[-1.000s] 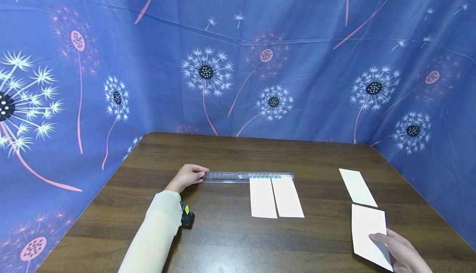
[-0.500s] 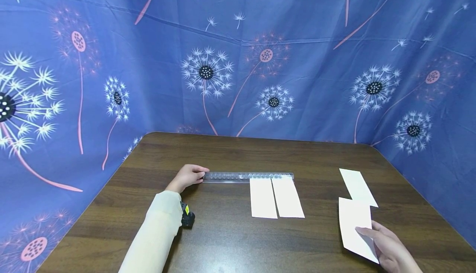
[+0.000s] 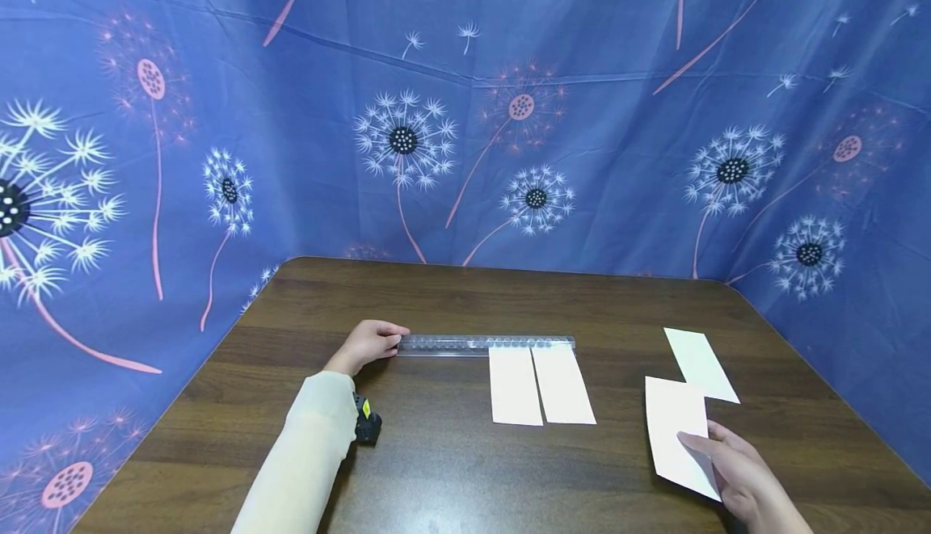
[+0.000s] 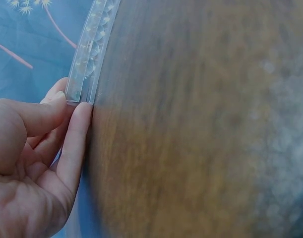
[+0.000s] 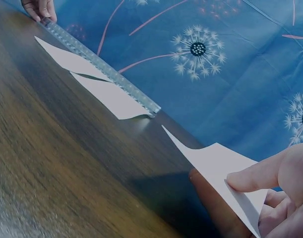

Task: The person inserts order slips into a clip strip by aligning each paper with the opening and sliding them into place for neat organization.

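My left hand [image 3: 367,346] holds the left end of a long clear plastic strip [image 3: 445,346] lying on the table. In the left wrist view, the thumb and fingertips meet at the end of this strip [image 4: 91,49], which has a row of round shapes along it. Two blank white cards [image 3: 515,386] lie side by side, their top edges at the strip's right half; whether they sit in it or under it, I cannot tell. Over at the right, my right hand [image 3: 738,469] pinches a slightly bent white card [image 3: 675,425] between thumb and fingers, raised above the table.
Another white card [image 3: 703,364] lies flat at the right, partly overlapped in the head view by the held one. The brown wooden table [image 3: 436,477] ends at a blue dandelion-print cloth [image 3: 611,195]. A black device [image 3: 367,425] is at my left wrist.
My right hand has moved left and slightly away from me with the white card. The left hand, the strip and the two cards by it have stayed put.
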Motion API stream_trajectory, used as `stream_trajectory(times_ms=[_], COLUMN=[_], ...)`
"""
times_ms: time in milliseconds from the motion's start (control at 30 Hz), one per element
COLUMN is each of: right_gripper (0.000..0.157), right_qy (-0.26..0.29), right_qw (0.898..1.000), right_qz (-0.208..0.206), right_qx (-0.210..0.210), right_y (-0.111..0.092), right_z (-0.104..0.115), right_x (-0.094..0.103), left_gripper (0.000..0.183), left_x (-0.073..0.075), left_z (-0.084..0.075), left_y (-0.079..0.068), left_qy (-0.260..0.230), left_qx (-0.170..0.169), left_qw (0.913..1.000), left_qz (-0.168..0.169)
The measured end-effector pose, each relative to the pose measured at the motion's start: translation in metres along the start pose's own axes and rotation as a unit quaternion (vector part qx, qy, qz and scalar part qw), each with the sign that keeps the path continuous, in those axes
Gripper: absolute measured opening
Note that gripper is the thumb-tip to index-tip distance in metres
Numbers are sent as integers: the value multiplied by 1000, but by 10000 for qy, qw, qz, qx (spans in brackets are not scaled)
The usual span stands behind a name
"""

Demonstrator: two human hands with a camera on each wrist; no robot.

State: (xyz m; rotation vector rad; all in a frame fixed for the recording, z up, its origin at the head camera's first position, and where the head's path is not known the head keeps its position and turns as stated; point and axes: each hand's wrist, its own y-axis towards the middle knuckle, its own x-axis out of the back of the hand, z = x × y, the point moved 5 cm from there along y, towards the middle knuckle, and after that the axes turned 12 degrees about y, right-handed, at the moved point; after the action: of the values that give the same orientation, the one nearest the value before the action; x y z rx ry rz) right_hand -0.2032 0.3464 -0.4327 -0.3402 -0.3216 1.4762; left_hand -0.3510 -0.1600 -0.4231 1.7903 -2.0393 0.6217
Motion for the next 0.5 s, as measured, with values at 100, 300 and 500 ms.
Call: stream_trajectory(times_ms=[100,300,500], right_gripper=[54,63,58], right_qy=[112,578,555], right_qw=[9997,9981,9982], right_qz=[-114,-180,-127], right_qx=[171,117,164], right_y=[1,7,7], right_z=[3,5,6], right_x=[-3,-11,-17], left_gripper=[22,22,22], left_x=[0,-1,-1], left_z=[0,1,1], left_y=[1,3,2], left_qy=[1,-2,10], left_qx=[8,21,42], left_qw=[10000,10000,10000], left_qz=[-15,-17,-11])
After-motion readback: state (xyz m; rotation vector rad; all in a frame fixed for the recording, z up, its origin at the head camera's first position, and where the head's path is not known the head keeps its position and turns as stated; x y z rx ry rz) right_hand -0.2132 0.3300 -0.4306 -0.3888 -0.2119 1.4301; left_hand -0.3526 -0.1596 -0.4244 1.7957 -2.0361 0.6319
